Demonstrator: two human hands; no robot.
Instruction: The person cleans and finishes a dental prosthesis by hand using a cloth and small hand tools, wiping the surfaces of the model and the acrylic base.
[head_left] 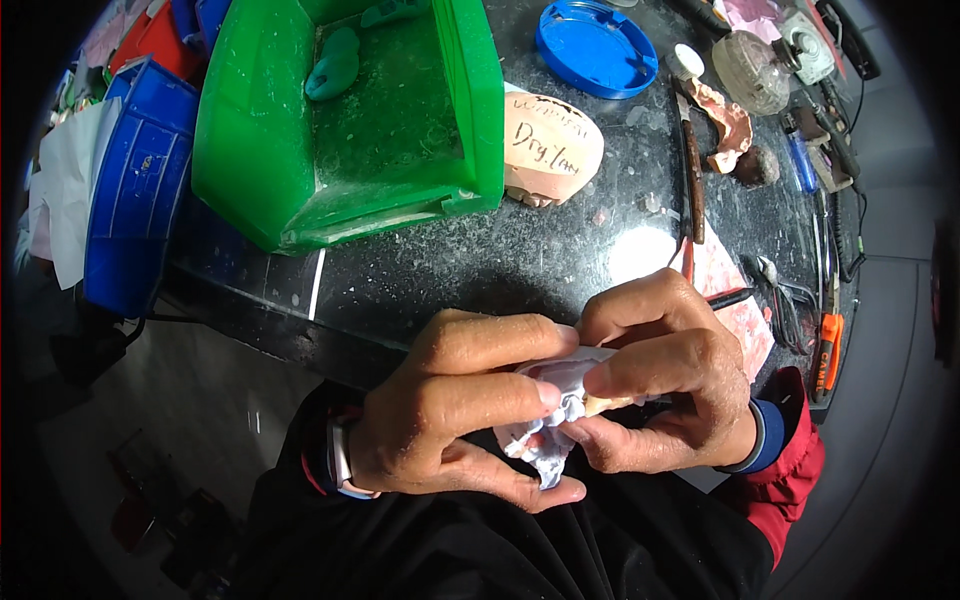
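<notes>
Both my hands are closed around a pale lilac-white dental impression [568,378], held over my lap close to the bench's front edge. It has a rumpled, uneven surface with pinkish patches, and a yellowish part shows on its right. My left hand [430,415] grips its left side, with the fingers over the top and the thumb at the lower edge. On the other side, my right hand [675,375] pinches it between thumb and fingers. Much of the piece is hidden by my fingers.
A green bin [480,110] with teal pieces inside stands on the black bench. Right of it are a plaster dental model [555,150] with handwriting, a blue lid [597,50], a wooden-handled knife [692,180] and a pink curved piece [728,125]. An orange-handled cutter [828,355] lies far right.
</notes>
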